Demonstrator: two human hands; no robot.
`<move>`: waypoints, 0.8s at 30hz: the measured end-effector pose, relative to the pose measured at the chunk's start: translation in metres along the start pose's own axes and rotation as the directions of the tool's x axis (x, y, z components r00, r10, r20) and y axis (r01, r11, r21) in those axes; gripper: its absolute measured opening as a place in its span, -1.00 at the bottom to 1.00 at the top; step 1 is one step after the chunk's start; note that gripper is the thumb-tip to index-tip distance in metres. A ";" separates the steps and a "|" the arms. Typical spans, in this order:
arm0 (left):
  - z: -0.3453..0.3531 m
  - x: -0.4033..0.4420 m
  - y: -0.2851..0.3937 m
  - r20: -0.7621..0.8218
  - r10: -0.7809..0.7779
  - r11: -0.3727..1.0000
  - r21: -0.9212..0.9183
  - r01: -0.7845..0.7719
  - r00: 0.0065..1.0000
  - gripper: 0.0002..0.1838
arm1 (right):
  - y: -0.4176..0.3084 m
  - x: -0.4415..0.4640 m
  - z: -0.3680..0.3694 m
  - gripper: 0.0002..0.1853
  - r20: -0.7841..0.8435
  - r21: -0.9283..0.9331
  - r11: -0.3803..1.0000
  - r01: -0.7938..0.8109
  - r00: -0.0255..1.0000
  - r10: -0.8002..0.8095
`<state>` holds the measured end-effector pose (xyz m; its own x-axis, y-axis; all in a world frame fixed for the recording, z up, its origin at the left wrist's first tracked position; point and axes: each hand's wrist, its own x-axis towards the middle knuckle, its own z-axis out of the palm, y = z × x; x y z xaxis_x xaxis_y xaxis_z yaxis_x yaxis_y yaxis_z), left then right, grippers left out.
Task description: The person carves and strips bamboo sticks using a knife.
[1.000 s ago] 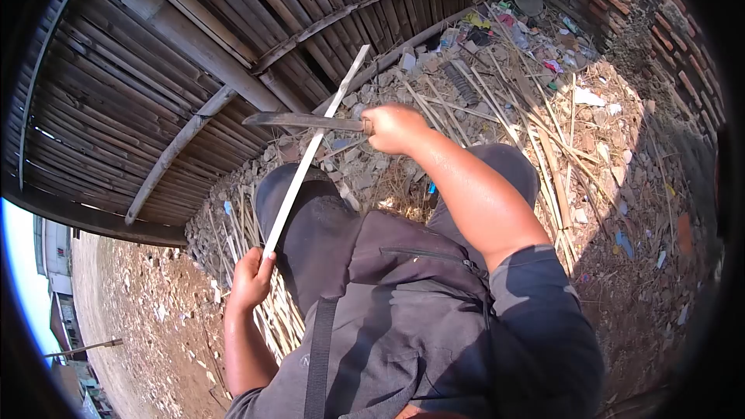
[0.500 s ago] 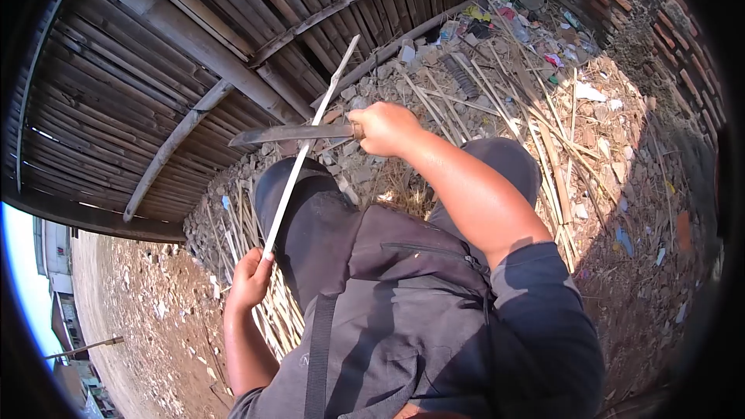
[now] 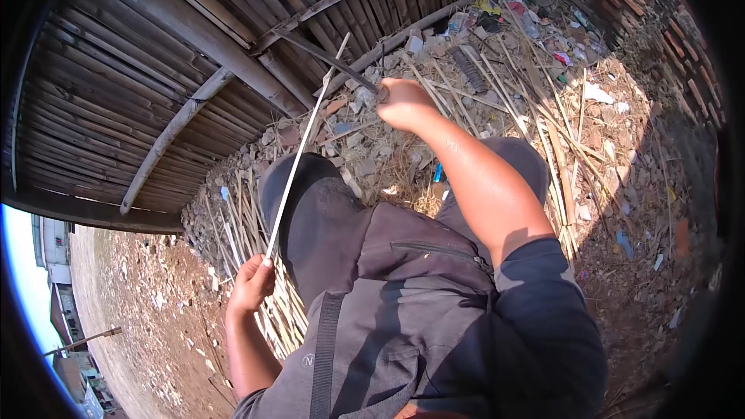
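My left hand (image 3: 253, 282) is closed around the lower end of a long, pale bamboo strip (image 3: 293, 167). The strip slants up and away past my knee, with a knot near its far end. In my right hand (image 3: 405, 104) is the handle of a machete (image 3: 330, 58), its dark blade pointing up and left. The blade crosses the strip near its knot; I cannot tell whether they touch. Beside my left leg, under the left forearm, lies a bundle of bamboo strips (image 3: 279, 318).
A bamboo slat wall (image 3: 116, 124) with thick poles rises at the left and front. Rubble and litter (image 3: 466, 39) cover the ground ahead. More bamboo strips (image 3: 555, 178) lie to the right, near a brick wall (image 3: 691, 54).
My right hand has moved slightly forward and right, and the machete blade has swung up toward the strip's far end. My left hand keeps its hold, with the strip a little more upright.
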<state>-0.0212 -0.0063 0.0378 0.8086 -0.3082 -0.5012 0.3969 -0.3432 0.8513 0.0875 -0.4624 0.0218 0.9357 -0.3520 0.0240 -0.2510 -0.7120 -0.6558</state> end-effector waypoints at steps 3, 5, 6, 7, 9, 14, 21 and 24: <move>0.000 0.011 0.000 0.038 -0.040 0.998 -0.056 0.042 0.998 -0.68 | -0.009 -0.009 0.003 -0.61 0.114 0.006 0.960 0.279 0.954 -0.278; 0.004 0.023 0.002 -0.006 -0.014 0.999 0.050 0.014 1.000 -0.69 | -0.009 -0.014 0.001 -0.68 0.137 0.007 0.923 0.385 0.914 -0.382; 0.005 0.031 0.003 -0.025 0.003 0.995 0.102 -0.001 1.000 -0.70 | -0.008 -0.014 -0.001 -0.70 0.148 0.005 0.900 0.436 0.890 -0.432; 0.005 0.042 0.001 -0.092 0.091 0.965 0.252 -0.066 0.992 -0.70 | -0.006 -0.010 -0.005 -0.72 0.135 0.040 0.899 0.435 0.889 -0.437; 0.022 0.049 0.032 -0.158 0.289 0.771 0.622 -0.132 0.944 -0.67 | -0.003 -0.002 -0.015 -0.73 0.121 0.114 0.888 0.445 0.881 -0.457; 0.035 0.074 0.113 -0.018 0.304 0.496 0.857 -0.142 0.952 -0.54 | -0.008 0.025 -0.048 -0.63 0.118 0.036 0.849 0.527 0.842 -0.527; 0.061 0.109 0.206 0.257 0.217 0.250 0.918 -0.307 0.942 -0.58 | 0.032 0.022 -0.051 -0.48 0.518 0.152 0.933 0.326 0.778 -0.356; 0.084 0.113 0.238 0.336 0.286 0.120 0.916 -0.382 0.897 -0.59 | 0.031 0.015 -0.069 -0.45 0.535 0.088 0.951 0.296 0.791 -0.296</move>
<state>0.1284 -0.1973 0.1712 0.6929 -0.6732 -0.2581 -0.6592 -0.7366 0.1513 0.0767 -0.5323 0.0539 0.9473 0.2573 -0.1907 0.0604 -0.7283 -0.6826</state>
